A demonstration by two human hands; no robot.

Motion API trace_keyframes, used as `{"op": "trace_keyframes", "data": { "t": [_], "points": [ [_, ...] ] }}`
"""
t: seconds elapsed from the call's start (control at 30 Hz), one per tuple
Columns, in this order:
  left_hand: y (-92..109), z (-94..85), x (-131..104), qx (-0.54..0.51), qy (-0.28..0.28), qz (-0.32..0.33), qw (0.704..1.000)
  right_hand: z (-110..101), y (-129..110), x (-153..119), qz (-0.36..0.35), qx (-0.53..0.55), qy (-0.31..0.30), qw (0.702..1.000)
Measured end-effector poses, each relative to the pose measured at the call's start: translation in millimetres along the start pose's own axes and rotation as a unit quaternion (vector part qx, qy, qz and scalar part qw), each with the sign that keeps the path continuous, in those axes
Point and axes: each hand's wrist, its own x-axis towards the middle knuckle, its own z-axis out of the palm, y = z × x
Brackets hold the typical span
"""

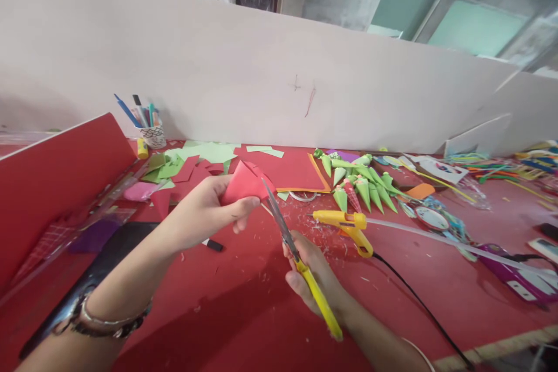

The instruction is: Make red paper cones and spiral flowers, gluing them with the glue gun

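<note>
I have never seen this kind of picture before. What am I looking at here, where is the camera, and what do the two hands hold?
No machine is here: a camera worn on a person's head looks down at their own two bare hands. The left hand holds a folded piece of red paper. The right hand holds yellow-handled scissors, their blades at the paper's edge. On the red table lie a yellow glue gun, green paper cones, paper scraps and a cup of pens.

A red table (pixel 244 314) carries green paper cones (pixel 364 186) far right, a yellow glue gun (pixel 346 226) centre, green scraps (pixel 204 152) and a pen cup (pixel 153 135) far left.
</note>
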Motion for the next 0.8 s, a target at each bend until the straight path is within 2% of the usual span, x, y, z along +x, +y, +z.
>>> {"op": "trace_keyframes", "data": {
  "t": [0.2,0.8],
  "points": [
    [-1.4,0.8,-2.6,0.012,0.007,-0.071,0.997,-2.0,-1.6,1.4,0.002,0.009,-0.003,1.0],
    [3.6,-1.0,-1.1,0.04,-0.023,-0.087,0.995,-7.6,-7.9,1.5,0.042,0.007,-0.026,0.999]
  ]
}}
